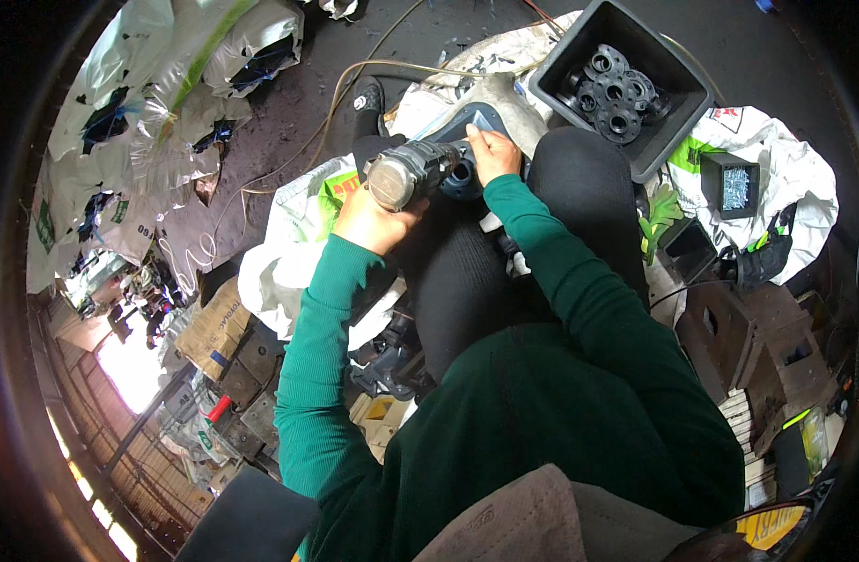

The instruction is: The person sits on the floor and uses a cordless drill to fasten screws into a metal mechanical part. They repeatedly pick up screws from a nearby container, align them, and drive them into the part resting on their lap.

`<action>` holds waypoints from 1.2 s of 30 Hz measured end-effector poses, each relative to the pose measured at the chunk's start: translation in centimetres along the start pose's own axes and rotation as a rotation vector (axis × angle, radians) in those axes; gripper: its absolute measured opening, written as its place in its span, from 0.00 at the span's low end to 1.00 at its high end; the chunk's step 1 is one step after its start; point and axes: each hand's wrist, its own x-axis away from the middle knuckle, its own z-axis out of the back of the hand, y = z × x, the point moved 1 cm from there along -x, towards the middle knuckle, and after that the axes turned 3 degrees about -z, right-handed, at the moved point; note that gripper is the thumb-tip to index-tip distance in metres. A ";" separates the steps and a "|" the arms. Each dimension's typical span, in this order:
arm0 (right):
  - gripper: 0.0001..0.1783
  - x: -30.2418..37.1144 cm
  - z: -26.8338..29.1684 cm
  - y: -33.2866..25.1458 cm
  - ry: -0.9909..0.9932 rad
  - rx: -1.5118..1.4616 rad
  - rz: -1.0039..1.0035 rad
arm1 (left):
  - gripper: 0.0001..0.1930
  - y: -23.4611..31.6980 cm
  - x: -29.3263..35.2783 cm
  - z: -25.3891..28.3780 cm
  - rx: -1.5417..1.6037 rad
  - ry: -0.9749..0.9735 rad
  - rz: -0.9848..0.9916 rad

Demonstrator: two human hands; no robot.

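Observation:
My left hand (378, 221) is closed round the grip of a worn grey power drill (401, 176), which lies level above my lap and points to the right. Beside the drill's front end, my right hand (494, 155) is closed, thumb up; its fingers hide what they hold. A dark round plastic fitting (461, 178) sits just below the drill's front, next to my right hand. Beyond it, between my knees, there is a blue-grey tray-like piece (486, 116).
A black bin (551, 82) holds several dark flanged fittings (618, 94). On white sacking to the right stand a small black box of screws (736, 185) and another dark box (689, 248), near a green glove (661, 220). Plastic sacks (148, 94) lie left; a hose (340, 89) crosses the floor.

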 end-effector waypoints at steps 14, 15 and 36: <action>0.19 -0.2 -0.2 0.5 -0.004 0.025 0.062 | 0.22 -1.3 -0.8 -1.0 -0.020 -0.001 0.015; 0.19 -0.2 -0.3 0.6 -0.007 0.032 0.072 | 0.22 -1.1 -0.4 -1.1 0.019 0.022 0.027; 0.24 8.7 8.4 -5.5 -0.633 -1.355 -0.572 | 0.18 1.6 15.4 -4.4 -0.072 0.290 -0.355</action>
